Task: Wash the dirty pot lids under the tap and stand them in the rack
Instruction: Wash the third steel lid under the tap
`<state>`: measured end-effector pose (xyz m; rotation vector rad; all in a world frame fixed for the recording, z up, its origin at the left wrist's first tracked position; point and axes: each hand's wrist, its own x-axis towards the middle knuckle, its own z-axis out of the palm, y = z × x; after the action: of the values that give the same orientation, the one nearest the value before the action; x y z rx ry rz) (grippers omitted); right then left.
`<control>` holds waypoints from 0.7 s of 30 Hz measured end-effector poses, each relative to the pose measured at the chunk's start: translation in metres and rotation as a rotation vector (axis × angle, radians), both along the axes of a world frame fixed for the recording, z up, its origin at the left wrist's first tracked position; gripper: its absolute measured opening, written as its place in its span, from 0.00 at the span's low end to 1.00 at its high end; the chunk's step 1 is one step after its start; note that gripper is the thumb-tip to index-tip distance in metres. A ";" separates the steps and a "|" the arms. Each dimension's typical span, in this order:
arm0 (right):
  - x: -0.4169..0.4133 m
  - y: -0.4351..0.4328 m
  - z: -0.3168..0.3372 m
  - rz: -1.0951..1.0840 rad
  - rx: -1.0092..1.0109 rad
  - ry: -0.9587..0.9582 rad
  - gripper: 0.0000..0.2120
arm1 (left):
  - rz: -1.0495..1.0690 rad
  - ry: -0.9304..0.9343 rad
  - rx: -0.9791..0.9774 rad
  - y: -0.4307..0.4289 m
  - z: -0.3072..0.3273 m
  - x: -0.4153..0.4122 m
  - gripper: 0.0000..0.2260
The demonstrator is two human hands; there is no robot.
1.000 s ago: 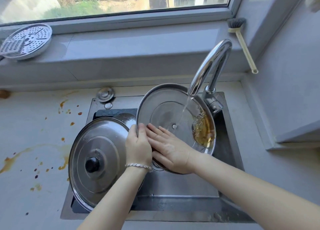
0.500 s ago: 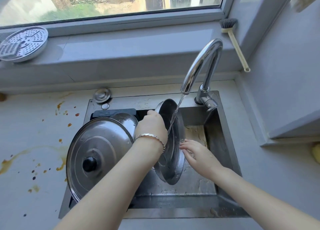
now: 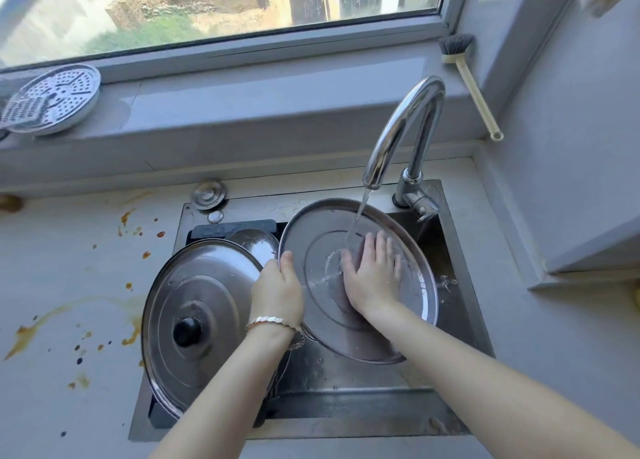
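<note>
A large steel pot lid (image 3: 318, 306) is held over the sink (image 3: 346, 410), its inner side facing up under the running tap (image 3: 398, 136). My left hand (image 3: 277, 289) grips its left rim. My right hand (image 3: 372, 275) lies flat on the lid's inside, fingers spread, where the water lands. A second big steel lid with a black knob (image 3: 197, 320) leans over the sink's left side. Behind it a smaller steel lid (image 3: 256, 244) peeks out.
Orange sauce stains (image 3: 38, 327) spatter the counter to the left. A perforated steamer plate (image 3: 52, 98) rests on the window sill, and a dish brush (image 3: 467, 77) leans in the right corner. A small metal sink plug (image 3: 209, 194) lies behind the sink.
The lid went from lying open under the tap, to standing on edge half a second ago, to lying flat again. The brown water has drained from it. My right hand now presses on its inside.
</note>
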<state>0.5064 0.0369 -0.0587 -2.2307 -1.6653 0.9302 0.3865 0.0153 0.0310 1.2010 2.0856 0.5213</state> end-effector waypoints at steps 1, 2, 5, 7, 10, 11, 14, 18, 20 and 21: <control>-0.005 0.008 0.002 -0.046 0.006 -0.034 0.32 | 0.013 -0.012 0.005 -0.003 -0.002 0.001 0.15; -0.009 0.016 0.006 -0.088 0.006 -0.052 0.32 | 0.024 -0.020 0.013 -0.005 -0.004 0.002 0.15; -0.022 0.025 0.019 0.015 0.066 -0.044 0.32 | 0.051 -0.040 0.055 -0.008 -0.010 0.003 0.17; -0.032 0.020 0.027 0.310 0.163 0.023 0.31 | 0.083 -0.067 0.076 -0.008 -0.013 0.002 0.19; -0.038 -0.001 0.033 0.722 0.267 0.163 0.33 | 0.167 -0.120 0.116 -0.004 -0.014 -0.002 0.19; -0.036 -0.009 0.032 0.832 0.289 0.209 0.33 | 0.199 -0.145 0.131 -0.003 -0.014 -0.003 0.19; -0.018 -0.018 0.026 0.997 0.337 0.231 0.29 | 0.228 -0.195 0.151 -0.007 -0.014 -0.001 0.18; 0.001 -0.006 0.019 1.010 0.478 0.066 0.33 | 0.150 -0.164 0.125 -0.009 -0.016 0.004 0.18; 0.001 0.002 0.020 0.927 0.525 -0.005 0.35 | 0.124 -0.136 0.107 -0.006 -0.016 0.004 0.19; 0.002 0.009 0.021 0.851 0.490 -0.054 0.36 | 0.114 -0.124 0.105 -0.005 -0.015 0.004 0.19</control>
<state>0.5087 0.0463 -0.0380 -1.2225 -2.5728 0.4888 0.3909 0.0107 0.0164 1.0836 2.0500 0.7477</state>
